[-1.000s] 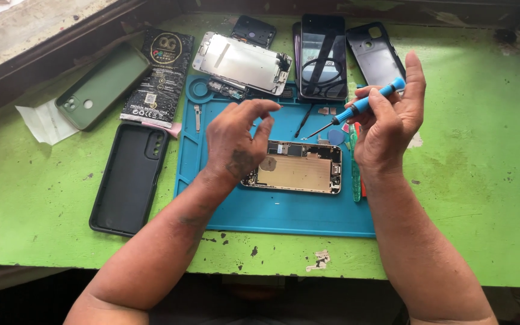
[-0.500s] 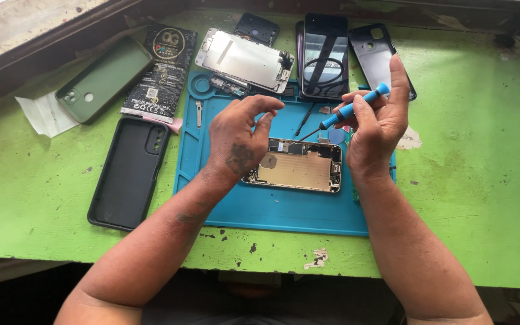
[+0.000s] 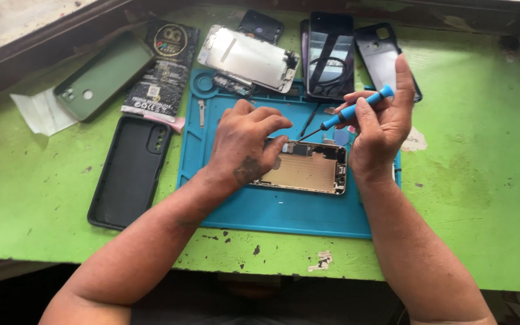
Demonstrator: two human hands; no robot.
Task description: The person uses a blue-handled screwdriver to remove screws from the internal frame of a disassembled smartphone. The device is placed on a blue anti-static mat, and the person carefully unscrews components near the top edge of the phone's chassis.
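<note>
Head view showed the left hand [image 3: 249,139] pinning an opened phone [image 3: 305,168], fingers curled; the right hand [image 3: 379,129] gripped a blue screwdriver [image 3: 350,112].

Left hand [image 3: 245,141] steadies opened phone [image 3: 305,168] on blue mat [image 3: 272,210]; right hand [image 3: 380,129] grips blue screwdriver [image 3: 350,111].
</note>
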